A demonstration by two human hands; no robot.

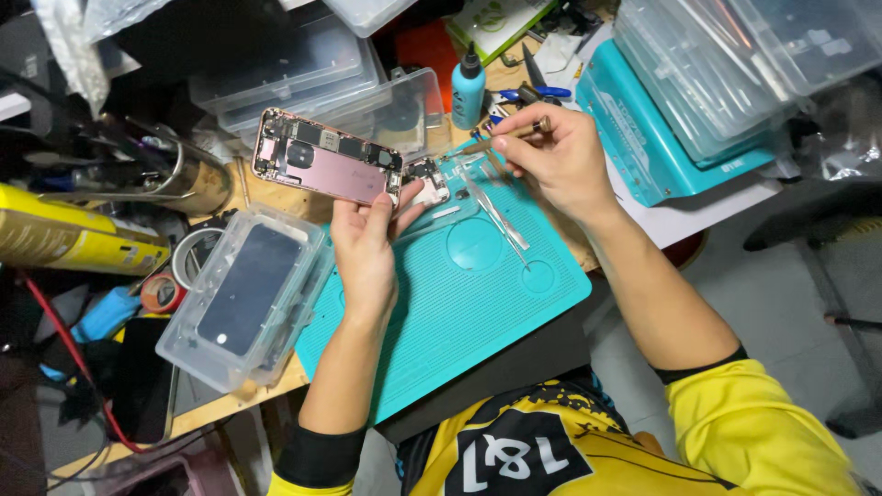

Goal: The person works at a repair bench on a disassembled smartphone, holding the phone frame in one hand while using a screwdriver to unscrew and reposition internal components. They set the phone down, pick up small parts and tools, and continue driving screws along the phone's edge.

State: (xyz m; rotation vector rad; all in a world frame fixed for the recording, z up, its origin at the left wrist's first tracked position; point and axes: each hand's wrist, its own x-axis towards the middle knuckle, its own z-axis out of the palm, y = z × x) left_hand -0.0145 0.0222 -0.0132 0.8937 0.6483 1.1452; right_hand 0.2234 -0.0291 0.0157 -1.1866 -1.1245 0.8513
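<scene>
my left hand (367, 241) has the opened phone body (326, 158) by its near edge, thumb and fingers (405, 216) closed on the end of the pink shell, and the phone sits just off the far left corner of the teal mat (441, 321), half over the wooden worktop (276, 197). the inside faces up, dark parts and small boards showing along the shell. a small circuit piece (426, 179) lies right beside my fingertips, on the mat's far edge.

my right hand (551, 156) is over the far side of the mat, fingers pinched shut on a thin tool with a brownish handle (514, 133), its tip angled toward the phone. a pair of metal tweezers (491, 207) lies loose on the mat, just below that hand, pointing down toward the round pockets moulded in the mat.

left of the mat, touching its edge, a clear plastic case (243, 294) holds a dark screen panel, flat. beyond the mat's far edge stands a small blue bottle with a black nozzle (468, 90), upright. right of the mat a teal box (643, 138) lies under stacked clear containers (717, 55). well left of the mat, a yellow can (73, 241) lies on its side, and rolls of tape (170, 280) sit near the plastic case.
</scene>
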